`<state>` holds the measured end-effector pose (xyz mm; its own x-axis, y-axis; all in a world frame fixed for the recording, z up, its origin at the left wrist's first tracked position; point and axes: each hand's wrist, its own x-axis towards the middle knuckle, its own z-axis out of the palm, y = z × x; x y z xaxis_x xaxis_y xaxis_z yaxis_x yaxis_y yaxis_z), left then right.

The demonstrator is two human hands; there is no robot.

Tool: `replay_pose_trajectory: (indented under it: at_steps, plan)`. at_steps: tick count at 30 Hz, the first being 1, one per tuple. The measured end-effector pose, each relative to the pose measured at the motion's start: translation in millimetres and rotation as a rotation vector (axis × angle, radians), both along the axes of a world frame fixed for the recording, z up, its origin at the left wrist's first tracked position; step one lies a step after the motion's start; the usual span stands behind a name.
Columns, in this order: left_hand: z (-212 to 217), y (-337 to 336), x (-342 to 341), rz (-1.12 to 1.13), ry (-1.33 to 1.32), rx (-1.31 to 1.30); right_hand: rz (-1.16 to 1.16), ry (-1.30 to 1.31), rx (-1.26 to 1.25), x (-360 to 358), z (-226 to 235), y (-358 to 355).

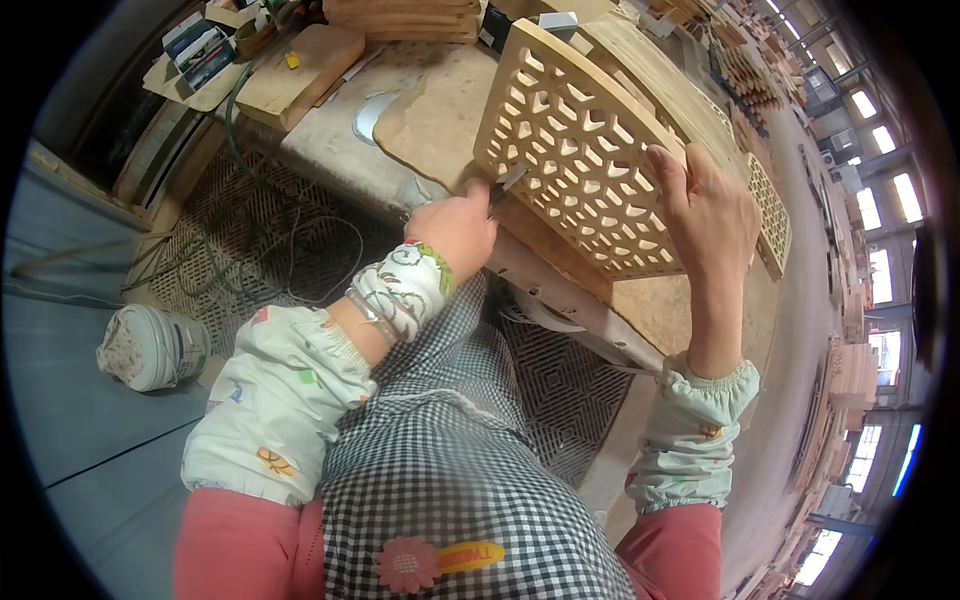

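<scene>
A pale wooden lattice panel [585, 150], pierced with many angular openings, stands tilted over the workbench. My right hand [708, 205] grips its upper right edge, thumb on the near face and fingers behind. Closed around a small flat-bladed hand tool [513, 179], my left hand [455, 225] is at the panel's lower left. The metal blade lies against or just in front of the lattice there; I cannot tell whether it touches. Most of the handle is hidden in my fingers. Behind the panel are more wooden pieces, including another lattice panel [768, 215] at the right.
The workbench [335, 165] carries a thick wooden board [300, 75], stacked planks [405, 18] and an open box [198, 55] at the far left. A white bucket [150, 347] stands at left. Hoses and cords [235, 260] trail over the patterned floor mat [560, 400].
</scene>
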<state>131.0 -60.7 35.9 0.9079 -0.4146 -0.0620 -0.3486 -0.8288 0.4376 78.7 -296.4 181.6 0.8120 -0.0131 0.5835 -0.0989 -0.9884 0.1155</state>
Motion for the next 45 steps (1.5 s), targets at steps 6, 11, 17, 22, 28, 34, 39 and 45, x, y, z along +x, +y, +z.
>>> replay_pose_trajectory:
  at_steps: [6, 11, 17, 22, 28, 34, 39, 45]
  plan:
    - [5, 15, -21, 0.045, 0.019, -0.005, -0.007, 0.03, 0.007, -5, 2, 5]
    - [-2, 17, -14, 0.069, 0.034, -0.057, 0.024, 0.038, -0.001, -7, 2, 5]
    - [9, 71, -46, 0.056, 0.224, -0.198, 0.006, 0.108, 0.05, -12, 4, 2]
    - [11, 79, -39, 0.118, 0.085, -0.222, 0.013, 0.12, 0.061, -17, 7, 10]
    - [15, 62, -22, 0.094, 0.007, -0.164, 0.01, 0.12, -0.01, -19, 6, 12]
    - [11, 48, -11, 0.122, -0.058, -0.104, 0.017, 0.131, -0.028, -19, 9, 15]
    - [4, 40, -1, 0.125, -0.091, -0.114, 0.042, 0.122, 0.048, -18, 6, 10]
    - [21, 81, -43, 0.127, 0.091, -0.069, 0.019, 0.131, 0.068, -17, 6, 11]
